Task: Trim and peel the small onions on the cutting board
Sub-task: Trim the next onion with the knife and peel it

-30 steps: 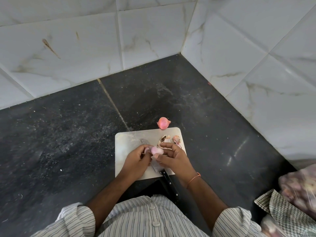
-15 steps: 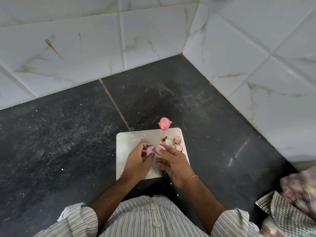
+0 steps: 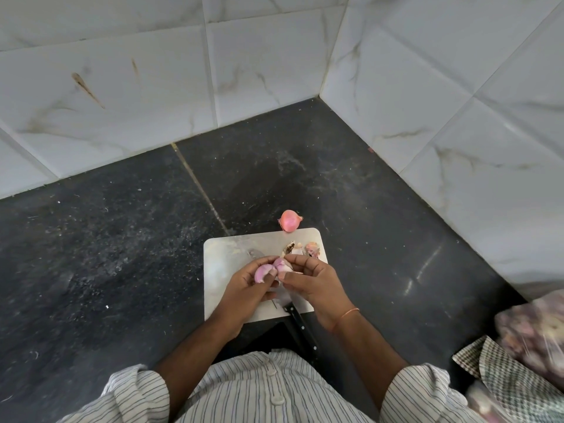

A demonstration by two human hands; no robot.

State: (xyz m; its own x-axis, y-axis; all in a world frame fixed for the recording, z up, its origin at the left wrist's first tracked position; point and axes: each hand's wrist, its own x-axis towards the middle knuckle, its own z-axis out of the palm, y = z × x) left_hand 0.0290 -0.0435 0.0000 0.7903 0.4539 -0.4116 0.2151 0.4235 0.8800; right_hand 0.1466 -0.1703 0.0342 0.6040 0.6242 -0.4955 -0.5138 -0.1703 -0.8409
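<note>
Over a pale cutting board my two hands hold a small pale-purple onion that has come apart into two lobes. My left hand grips the left onion piece; my right hand pinches the right onion piece. A heap of onion skins and trimmed ends lies on the board's far right corner. One whole pink onion rests on the dark counter just beyond the board. A black-handled knife lies under my hands, its handle over the near edge.
The dark stone counter meets white marble-tiled walls at a corner behind the board. At the right edge sits a bag of onions beside a checked cloth.
The onion in my hands has split into two separate lobes, one in each hand. My hands have shifted slightly apart over the board.
</note>
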